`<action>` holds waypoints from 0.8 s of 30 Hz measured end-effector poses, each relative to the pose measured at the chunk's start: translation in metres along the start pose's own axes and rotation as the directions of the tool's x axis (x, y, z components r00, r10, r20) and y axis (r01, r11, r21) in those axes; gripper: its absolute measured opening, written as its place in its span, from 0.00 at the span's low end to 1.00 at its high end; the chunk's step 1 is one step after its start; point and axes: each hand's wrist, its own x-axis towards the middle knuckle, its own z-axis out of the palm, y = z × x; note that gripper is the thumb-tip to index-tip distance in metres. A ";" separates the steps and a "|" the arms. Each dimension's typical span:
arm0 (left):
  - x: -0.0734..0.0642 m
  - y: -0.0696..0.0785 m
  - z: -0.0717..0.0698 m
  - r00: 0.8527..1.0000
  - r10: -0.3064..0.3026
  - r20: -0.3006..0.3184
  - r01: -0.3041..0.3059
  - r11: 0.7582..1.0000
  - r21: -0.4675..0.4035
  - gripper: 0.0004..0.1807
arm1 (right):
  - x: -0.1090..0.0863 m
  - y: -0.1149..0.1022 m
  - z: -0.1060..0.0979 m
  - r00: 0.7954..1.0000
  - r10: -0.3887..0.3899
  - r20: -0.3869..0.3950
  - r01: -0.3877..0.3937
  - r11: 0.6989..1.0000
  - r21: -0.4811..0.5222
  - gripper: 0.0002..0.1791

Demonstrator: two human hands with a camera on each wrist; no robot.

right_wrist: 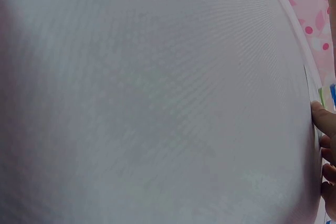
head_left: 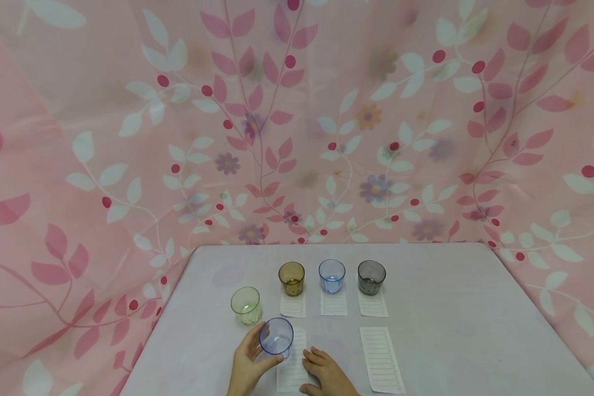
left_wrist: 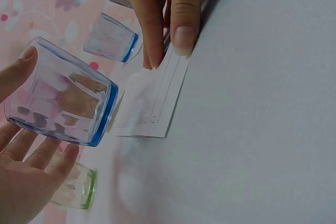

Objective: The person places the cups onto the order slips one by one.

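Observation:
My left hand (head_left: 247,360) grips a clear blue drinking glass (head_left: 277,338), thumb on one side and fingers round the other. In the left wrist view the blue glass (left_wrist: 68,93) has a darker blue base and overlaps one end of a printed paper strip (left_wrist: 147,98). Fingertips and thumb of my right hand (head_left: 326,374) touch that strip (head_left: 292,377), its fingers nearly straight. Just beyond my left hand stands a pale green glass (head_left: 246,305). Only a few right-hand fingers (right_wrist: 326,119) show at the edge of the right wrist view.
Farther back stand an amber glass (head_left: 291,279), a light blue glass (head_left: 332,276) and a grey glass (head_left: 371,278), each at the far end of a paper strip. Another strip (head_left: 382,360) lies right of my right hand. A floral curtain (head_left: 297,137) hangs behind the white table (head_left: 450,319).

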 end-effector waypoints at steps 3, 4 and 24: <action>-0.001 -0.006 0.001 1.000 -0.018 0.002 0.018 1.000 0.007 0.43 | 0.000 0.000 -0.001 1.000 0.012 0.011 -0.012 1.000 0.009 0.31; -0.001 -0.007 0.001 1.000 -0.027 0.004 0.027 1.000 0.012 0.43 | 0.000 0.000 -0.001 1.000 0.016 0.015 -0.016 1.000 0.012 0.31; -0.002 -0.023 0.002 0.996 -0.087 0.035 0.085 0.995 0.048 0.45 | 0.001 -0.003 -0.005 0.998 0.028 0.055 -0.026 0.999 -0.037 0.32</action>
